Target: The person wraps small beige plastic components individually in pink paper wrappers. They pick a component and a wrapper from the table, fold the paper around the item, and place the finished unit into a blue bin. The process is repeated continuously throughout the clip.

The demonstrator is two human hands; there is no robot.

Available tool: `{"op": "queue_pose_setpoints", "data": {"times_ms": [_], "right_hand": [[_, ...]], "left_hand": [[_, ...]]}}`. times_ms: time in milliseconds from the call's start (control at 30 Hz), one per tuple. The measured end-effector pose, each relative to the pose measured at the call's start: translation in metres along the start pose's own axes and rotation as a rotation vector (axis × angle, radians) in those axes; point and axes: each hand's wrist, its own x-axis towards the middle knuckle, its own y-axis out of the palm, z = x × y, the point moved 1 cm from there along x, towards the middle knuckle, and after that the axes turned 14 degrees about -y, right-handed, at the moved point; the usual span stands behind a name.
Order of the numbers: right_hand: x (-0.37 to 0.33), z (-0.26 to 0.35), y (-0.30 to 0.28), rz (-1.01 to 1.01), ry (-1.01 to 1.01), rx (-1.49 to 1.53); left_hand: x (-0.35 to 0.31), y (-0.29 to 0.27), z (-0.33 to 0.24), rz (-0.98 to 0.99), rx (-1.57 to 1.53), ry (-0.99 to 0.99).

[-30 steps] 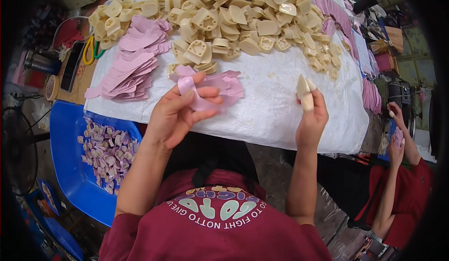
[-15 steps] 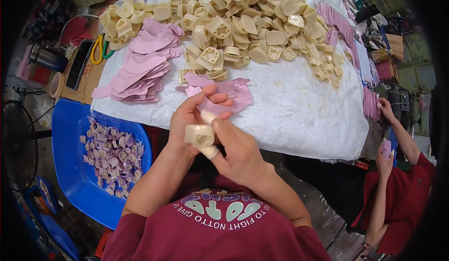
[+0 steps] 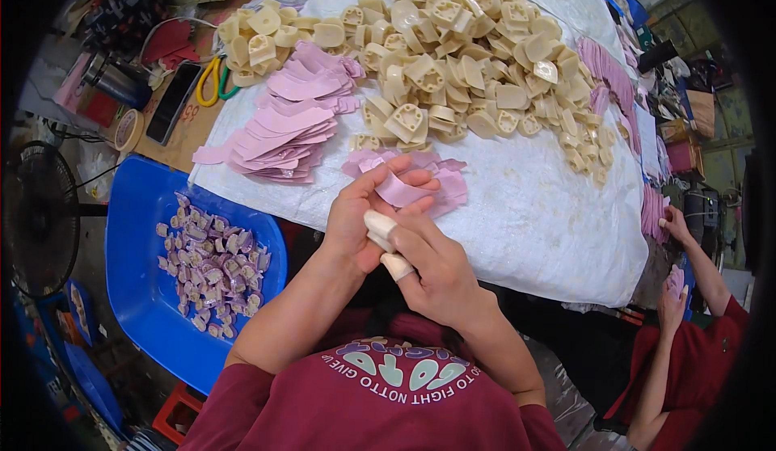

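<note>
My left hand (image 3: 350,223) is cupped palm up, with a curved pink strip (image 3: 398,192) lying across its fingers. My right hand (image 3: 440,269) meets it from the right, with pale covers on the thumb and a finger. Between those fingertips and my left palm is a beige plastic shoe heel (image 3: 377,242), mostly hidden. Just beyond my hands, loose pink pieces (image 3: 451,183) lie on the white sheet (image 3: 533,208). A fanned stack of pink strips (image 3: 283,132) is farther left. Behind it all rises a big heap of beige heels (image 3: 477,71).
At left stands a blue basin (image 3: 137,289) holding many pink-covered heels (image 3: 214,273). Near it are a phone (image 3: 172,103), yellow-handled scissors (image 3: 208,82), a tape roll (image 3: 128,130), a metal flask (image 3: 120,79) and a fan (image 3: 40,217). A co-worker (image 3: 687,354) handles pink pieces at right.
The beige heel has turned and gone mostly out of sight between my hands. My right fingertips are closer to my left palm. The whole view has shifted slightly.
</note>
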Motion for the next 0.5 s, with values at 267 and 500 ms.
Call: {"op": "queue_pose_setpoints", "data": {"times_ms": [267, 500], "right_hand": [[-0.011, 0.007, -0.013, -0.188, 0.663, 0.914], [-0.006, 0.008, 0.000, 0.187, 0.140, -0.082]], "left_hand": [[-0.003, -0.033, 0.002, 0.026, 0.032, -0.107], [-0.009, -0.030, -0.005, 0.018, 0.048, -0.125]]}}
